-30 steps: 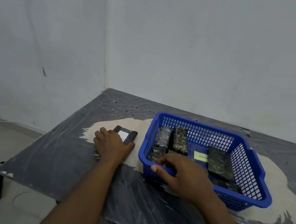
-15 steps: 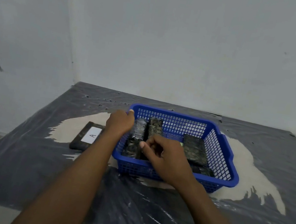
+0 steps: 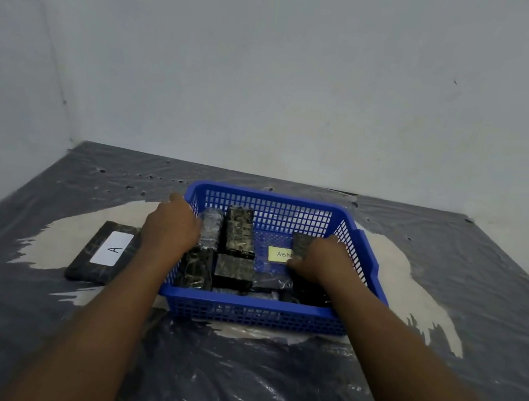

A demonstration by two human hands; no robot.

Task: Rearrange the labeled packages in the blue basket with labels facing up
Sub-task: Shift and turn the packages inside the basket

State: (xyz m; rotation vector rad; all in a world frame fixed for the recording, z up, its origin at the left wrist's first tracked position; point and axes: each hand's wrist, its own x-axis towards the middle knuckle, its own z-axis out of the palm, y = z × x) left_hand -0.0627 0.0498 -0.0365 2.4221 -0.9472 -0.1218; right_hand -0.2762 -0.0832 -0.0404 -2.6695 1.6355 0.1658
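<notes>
The blue basket point(image 3: 252, 312) stands mid-table and holds several dark wrapped packages. Two upright ones point(image 3: 239, 231) are at its back left and flatter ones point(image 3: 233, 268) lie in front. A yellow label reading "ABN" point(image 3: 277, 254) faces up in the middle. My left hand point(image 3: 172, 227) grips the basket's left rim, thumb outside. My right hand point(image 3: 324, 262) lies over a dark package point(image 3: 303, 243) at the basket's right side and curls round it; its fingertips are hidden. Another package point(image 3: 105, 253) with a white "A" label facing up lies on the table left of the basket.
The table point(image 3: 260, 390) is covered in wrinkled dark plastic sheet with a pale bare patch point(image 3: 393, 273) around the basket. White walls meet in a corner at the back left. The table's left edge runs close to the "A" package.
My left hand left the "A" package on the table and went to the basket's left rim. My right hand moved from the basket's front left to the package at its right.
</notes>
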